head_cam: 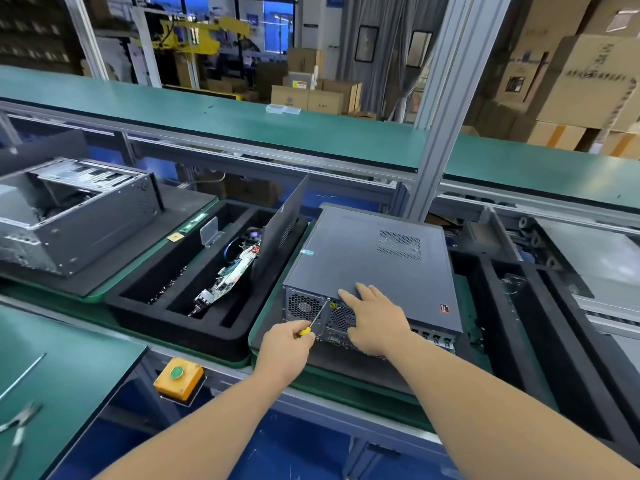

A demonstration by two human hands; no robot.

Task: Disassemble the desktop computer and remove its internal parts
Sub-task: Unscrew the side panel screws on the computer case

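Work on the computer looks barely begun: it lies on its side on a dark mat on the green bench, side cover still on, nothing taken out. To its left, a foam tray holds a circuit board and a loose panel, and an opened case sits further left. The right hand presses flat over the rear top edge. The left hand grips a screwdriver, tip at a rear cover screw.
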